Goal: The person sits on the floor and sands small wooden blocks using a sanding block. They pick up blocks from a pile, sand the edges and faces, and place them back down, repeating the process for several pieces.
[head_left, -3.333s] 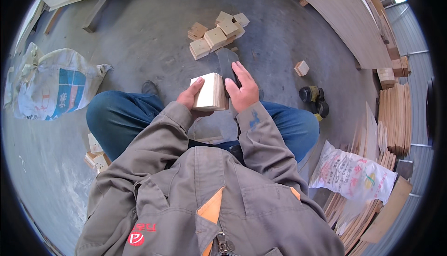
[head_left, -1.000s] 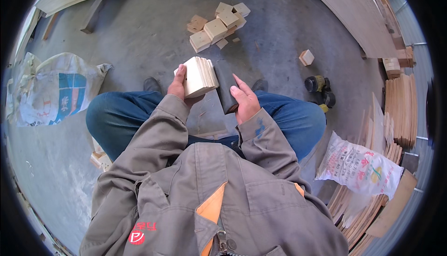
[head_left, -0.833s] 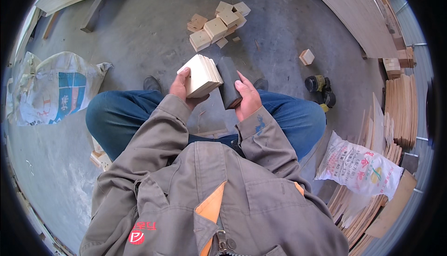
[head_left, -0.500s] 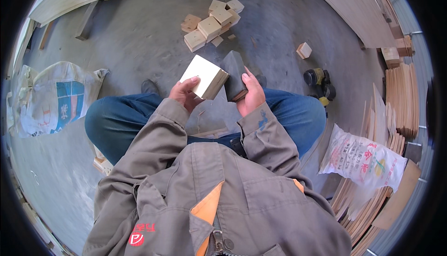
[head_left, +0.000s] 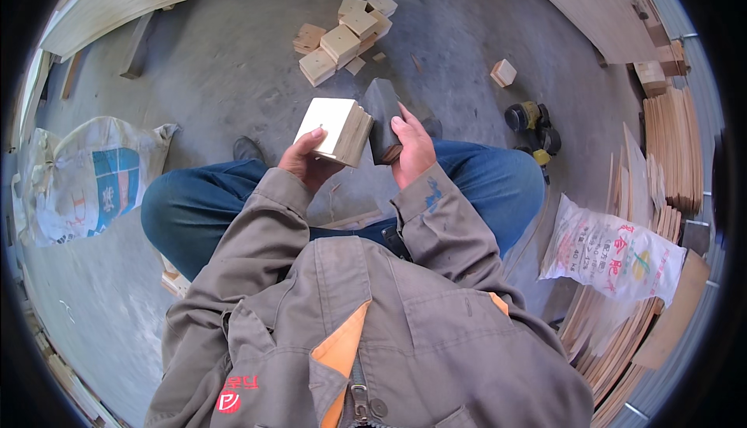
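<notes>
My left hand (head_left: 306, 160) is closed round a square, pale plywood block (head_left: 325, 128), its thumb on the top face and its layered edge turned to the right. In my right hand (head_left: 415, 149) is a dark grey block with a bare wooden end, which looks like a sanding block (head_left: 382, 113). It stands on edge beside the plywood block's layered side; whether the two touch I cannot tell. Both are held above the floor, between my bent knees. Beyond them, a heap of similar wooden blocks (head_left: 340, 44) lies on the floor.
One single block (head_left: 504, 72) and a yellow-and-black power tool (head_left: 537, 126) lie to the right. A white sack (head_left: 124, 136) rests at the left, another sack (head_left: 607, 253) on thin boards at the right. Large wooden sheets (head_left: 117, 9) rise at the upper left, more sheets (head_left: 591, 12) at the upper right.
The plywood block has turned in my left hand's grip, so its layered edge faces the sanding block more squarely. The sanding block has shifted slightly left and stands more upright.
</notes>
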`<state>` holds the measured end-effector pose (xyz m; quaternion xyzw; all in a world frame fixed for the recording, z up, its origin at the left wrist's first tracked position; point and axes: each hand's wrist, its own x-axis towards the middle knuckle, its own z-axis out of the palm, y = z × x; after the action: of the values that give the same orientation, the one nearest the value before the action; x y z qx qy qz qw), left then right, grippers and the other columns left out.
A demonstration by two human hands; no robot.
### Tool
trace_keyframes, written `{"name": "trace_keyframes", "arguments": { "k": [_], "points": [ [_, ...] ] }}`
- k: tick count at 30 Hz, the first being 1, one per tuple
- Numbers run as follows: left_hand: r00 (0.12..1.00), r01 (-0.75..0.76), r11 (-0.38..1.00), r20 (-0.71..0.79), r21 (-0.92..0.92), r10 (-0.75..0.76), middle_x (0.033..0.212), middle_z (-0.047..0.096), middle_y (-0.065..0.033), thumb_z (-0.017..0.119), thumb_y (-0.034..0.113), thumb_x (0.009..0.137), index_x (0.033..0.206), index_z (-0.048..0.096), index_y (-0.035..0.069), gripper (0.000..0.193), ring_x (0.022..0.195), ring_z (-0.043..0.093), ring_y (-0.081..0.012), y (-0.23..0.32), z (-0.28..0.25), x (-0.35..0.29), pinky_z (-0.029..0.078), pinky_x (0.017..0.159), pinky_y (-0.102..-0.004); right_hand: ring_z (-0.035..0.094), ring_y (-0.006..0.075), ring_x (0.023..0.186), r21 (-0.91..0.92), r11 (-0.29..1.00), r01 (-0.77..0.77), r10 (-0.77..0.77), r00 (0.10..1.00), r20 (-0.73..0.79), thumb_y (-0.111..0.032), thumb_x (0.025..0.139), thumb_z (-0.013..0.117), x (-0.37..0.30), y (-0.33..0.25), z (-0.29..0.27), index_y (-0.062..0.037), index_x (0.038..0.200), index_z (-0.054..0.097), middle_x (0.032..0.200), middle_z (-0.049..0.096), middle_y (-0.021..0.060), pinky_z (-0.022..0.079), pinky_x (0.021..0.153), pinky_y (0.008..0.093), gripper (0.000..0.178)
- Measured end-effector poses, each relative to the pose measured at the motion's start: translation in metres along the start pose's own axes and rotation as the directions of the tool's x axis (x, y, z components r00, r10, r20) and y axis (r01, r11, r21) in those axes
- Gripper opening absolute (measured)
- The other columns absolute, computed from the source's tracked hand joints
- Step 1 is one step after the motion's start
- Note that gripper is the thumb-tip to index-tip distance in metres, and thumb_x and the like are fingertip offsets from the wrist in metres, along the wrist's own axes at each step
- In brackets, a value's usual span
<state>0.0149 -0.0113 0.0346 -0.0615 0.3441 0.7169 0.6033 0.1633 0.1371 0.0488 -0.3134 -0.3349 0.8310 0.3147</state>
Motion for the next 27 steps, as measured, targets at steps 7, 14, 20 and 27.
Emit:
{"name": "trace_keyframes", "arguments": {
  "k": [7, 14, 20, 27],
  "points": [
    [0.997, -0.003, 0.999, -0.079, 0.041, 0.006, 0.14, 0.058, -0.0171, 0.074, 0.039, 0.087, 0.15, 0.042, 0.006, 0.077, 0.128, 0.058, -0.0339, -0.003, 0.004, -0.003, 0.048, 0.11, -0.0537, 0.059, 0.0279, 0.125, -0.525, 0.841, 0.13, -0.133, 0.991, 0.032, -0.016, 0.1, 0.06, -0.005, 0.007, 0.004, 0.0052, 0.149, 0.045, 0.142, 0.056, 0.0224, 0.047, 0.108, 0.037, 0.055],
    [0.981, -0.137, 0.973, -0.161, -0.184, 0.108, 0.142, 0.057, -0.0162, 0.071, 0.038, 0.09, 0.148, 0.045, 0.007, 0.071, 0.128, 0.059, -0.0351, 0.002, 0.001, 0.001, 0.048, 0.109, -0.0539, 0.047, 0.0426, 0.139, -0.805, 0.359, 0.472, -0.335, 0.87, 0.36, -0.023, 0.093, 0.067, -0.028, 0.019, 0.01, 0.0072, 0.145, 0.048, 0.149, 0.047, 0.0325, 0.036, 0.117, 0.0417, 0.063],
    [0.952, -0.235, 0.935, -0.255, -0.265, 0.167, 0.13, 0.063, -0.0118, 0.071, 0.049, 0.088, 0.139, 0.055, 0.012, 0.065, 0.114, 0.065, -0.0316, 0.02, -0.002, 0.001, 0.06, 0.091, -0.0461, 0.048, 0.0391, 0.14, -0.751, 0.526, 0.399, -0.22, 0.917, 0.333, -0.019, 0.092, 0.067, -0.044, 0.011, 0.012, 0.0072, 0.144, 0.049, 0.149, 0.048, 0.0307, 0.035, 0.118, 0.0407, 0.06],
    [0.975, -0.12, 0.979, -0.204, -0.165, 0.086, 0.13, 0.064, -0.0119, 0.074, 0.048, 0.085, 0.143, 0.051, 0.013, 0.071, 0.115, 0.065, -0.033, 0.01, -0.009, 0.005, 0.061, 0.085, -0.0469, 0.055, 0.028, 0.133, -0.794, 0.488, 0.362, -0.392, 0.904, 0.171, -0.015, 0.094, 0.067, -0.011, 0.005, 0.002, 0.0079, 0.141, 0.053, 0.144, 0.056, 0.0229, 0.042, 0.112, 0.0345, 0.055]
  ]
}}
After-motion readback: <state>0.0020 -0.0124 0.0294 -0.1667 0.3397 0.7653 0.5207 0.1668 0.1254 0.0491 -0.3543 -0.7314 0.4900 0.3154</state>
